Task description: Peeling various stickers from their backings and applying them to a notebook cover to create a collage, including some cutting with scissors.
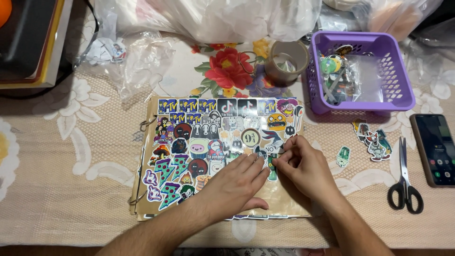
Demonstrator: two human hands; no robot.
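Observation:
A ring-bound brown page [284, 201] lies in front of me, its top and left covered with several colourful stickers [199, 137]. My left hand [234, 182] rests flat on the page, fingertips pressing near a small green sticker [272, 168]. My right hand [305, 168] pinches at that same green sticker with thumb and forefinger, right beside the left fingertips. Whether the sticker is stuck down or lifted I cannot tell.
A purple basket [403, 97] with bagged stickers stands at the back right, a tape roll [286, 59] beside it. Loose stickers [374, 142], black scissors [404, 182] and a phone [436, 149] lie to the right. Plastic bags [213, 16] fill the back; books [28, 42] sit far left.

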